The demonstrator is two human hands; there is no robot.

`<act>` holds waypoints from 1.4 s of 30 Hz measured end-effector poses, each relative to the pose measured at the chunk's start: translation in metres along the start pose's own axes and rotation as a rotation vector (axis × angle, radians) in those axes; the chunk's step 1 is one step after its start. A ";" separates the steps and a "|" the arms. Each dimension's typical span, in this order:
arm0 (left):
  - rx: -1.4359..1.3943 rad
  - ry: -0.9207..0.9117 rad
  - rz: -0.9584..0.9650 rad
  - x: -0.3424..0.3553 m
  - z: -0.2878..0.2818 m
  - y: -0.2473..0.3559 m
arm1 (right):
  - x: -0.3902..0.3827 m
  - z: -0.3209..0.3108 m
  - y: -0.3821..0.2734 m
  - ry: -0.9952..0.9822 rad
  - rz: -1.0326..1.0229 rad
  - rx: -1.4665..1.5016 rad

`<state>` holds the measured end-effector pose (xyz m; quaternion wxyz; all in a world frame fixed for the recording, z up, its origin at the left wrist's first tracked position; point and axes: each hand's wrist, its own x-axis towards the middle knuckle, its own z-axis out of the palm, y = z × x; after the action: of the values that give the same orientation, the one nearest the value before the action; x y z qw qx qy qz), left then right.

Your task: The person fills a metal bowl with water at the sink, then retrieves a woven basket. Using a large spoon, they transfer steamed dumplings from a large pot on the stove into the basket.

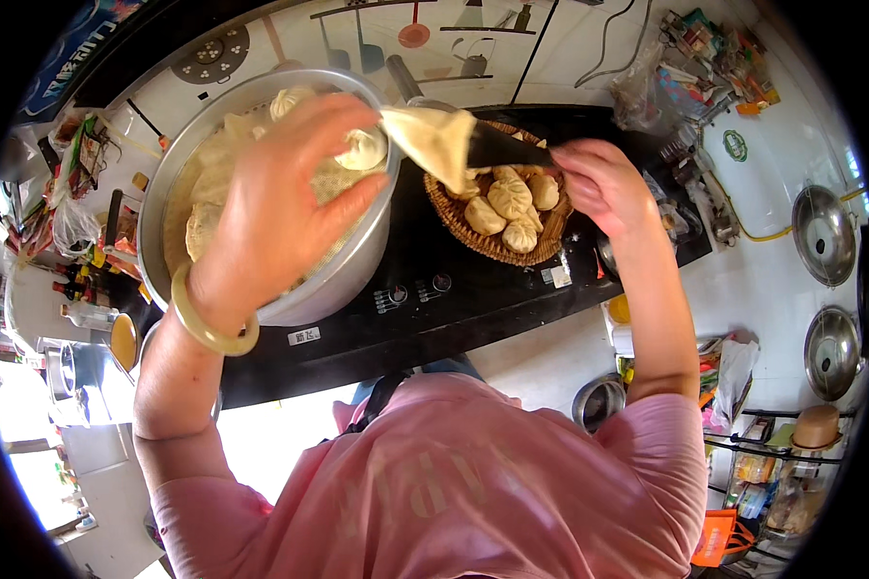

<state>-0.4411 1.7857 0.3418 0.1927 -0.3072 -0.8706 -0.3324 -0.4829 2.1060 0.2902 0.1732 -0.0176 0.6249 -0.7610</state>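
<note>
My left hand (294, 198), with a pale bangle on its wrist, hovers above a large metal steamer pot (357, 280). Its thumb and fingers are spread apart, slightly blurred. A round white bun (362, 150) shows between thumb and fingers, seemingly inside the pot; another pleated bun (290, 101) lies at the pot's far side. Closed round a dark flat-bladed tool (507, 150) is my right hand (603, 183). A triangular bun (430, 140) is at the tool's left end, close to my left fingertips; whether they touch it I cannot tell. Beneath is a wicker basket (497, 249) holding several buns (512, 198).
Pot and basket stand on a black stovetop (425, 328) with knobs at its front. A pan handle (404, 77) rises behind the basket. Plastic bags (642, 92) and packets lie to the right. Two metal lids (825, 234) hang on the right wall. A metal pot (599, 400) stands low at right.
</note>
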 end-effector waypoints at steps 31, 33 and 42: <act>-0.363 -0.046 -0.567 -0.142 0.038 0.004 | 0.019 -0.046 0.148 0.487 -0.329 -1.022; -0.361 -0.047 -0.570 -0.140 0.025 0.003 | 0.019 -0.059 0.144 0.535 -0.303 -0.945; -0.056 0.036 -0.460 -0.091 -0.050 -0.031 | -0.009 0.002 0.036 0.381 -0.378 -0.182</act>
<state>-0.3886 1.6956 0.3135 0.1188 -0.0999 -0.9046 -0.3969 -0.4652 2.1009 0.2584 -0.0946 -0.0059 0.6977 -0.7100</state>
